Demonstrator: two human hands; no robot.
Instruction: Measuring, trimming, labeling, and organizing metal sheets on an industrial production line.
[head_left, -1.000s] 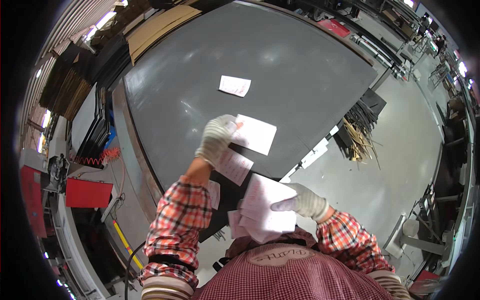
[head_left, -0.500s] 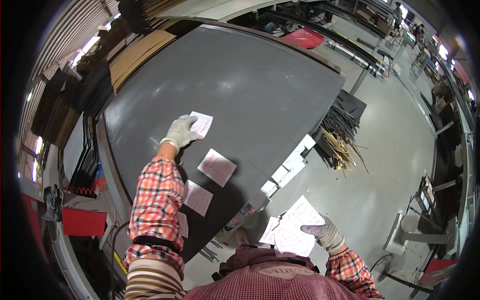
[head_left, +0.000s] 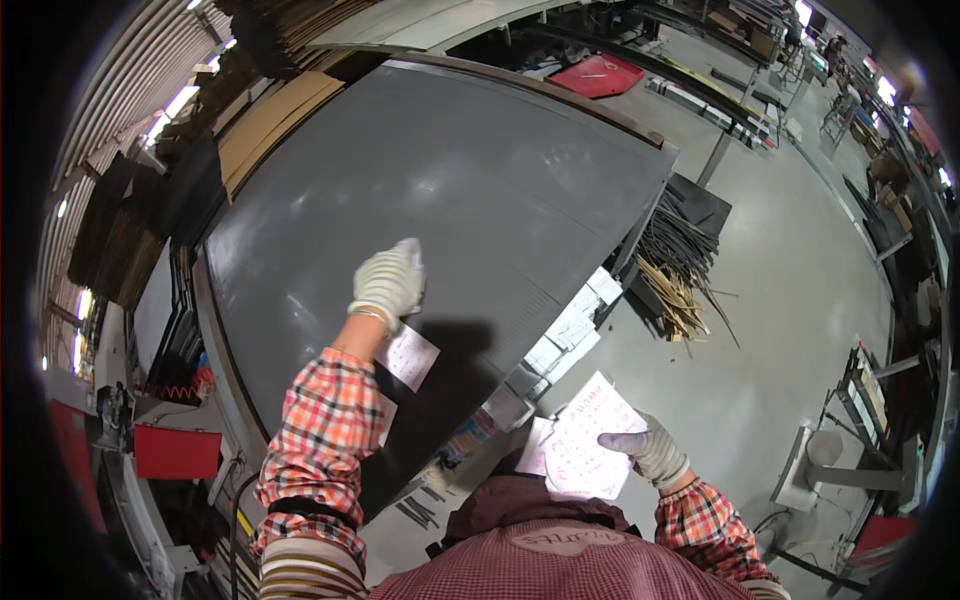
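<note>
My left hand (head_left: 385, 284), in a pale knitted glove, is closed just above the dark grey tabletop. A whitish edge of a paper slip (head_left: 411, 246) shows at its fingers; most of it is hidden by the glove. Below the wrist a square white slip with reddish writing (head_left: 410, 358) lies on the table, and part of another slip (head_left: 387, 418) shows beside my forearm. My right hand (head_left: 652, 452), gloved too, grips a fanned bunch of similar paper slips (head_left: 590, 440) in front of my body, thumb on top.
The large grey table (head_left: 440, 150) spreads ahead. White boxes (head_left: 575, 330) line its right edge, with a bundle of dark and tan strips (head_left: 675, 250) beyond. Cardboard sheets (head_left: 275, 125) are stacked at the far left. A red panel (head_left: 178, 453) stands at left, a red tray (head_left: 598, 76) at the back.
My left hand has turned and closed up, hiding the slip that showed in it. One slip nearest it is no longer seen on the table. The view has shifted slightly; my right hand still grips its bunch.
</note>
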